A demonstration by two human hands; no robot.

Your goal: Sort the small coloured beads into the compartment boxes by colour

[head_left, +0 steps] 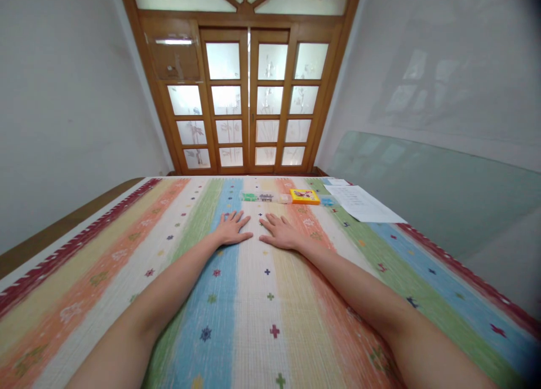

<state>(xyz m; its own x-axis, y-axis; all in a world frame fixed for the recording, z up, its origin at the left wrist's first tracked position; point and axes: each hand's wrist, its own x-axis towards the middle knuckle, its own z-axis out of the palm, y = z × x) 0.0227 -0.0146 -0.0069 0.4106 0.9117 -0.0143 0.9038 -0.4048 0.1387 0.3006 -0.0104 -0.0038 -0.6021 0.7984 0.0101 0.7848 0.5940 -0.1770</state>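
My left hand [231, 229] lies flat, palm down, on a striped multicoloured cloth [105, 276], fingers stretched out. My right hand [281, 231] lies flat beside it, fingers spread, a small gap between the two. Neither hand holds anything. Beyond the fingertips rest a clear plastic case [264, 197] with small green and dark pieces inside and a yellow box [305, 196] with red print. The yellow box is nearest my right hand.
White printed sheets of paper [362, 203] lie at the far right of the cloth. A wooden door with frosted glass panes [249, 96] stands behind. A glass sheet [443, 191] leans on the right wall. A white wall is on the left.
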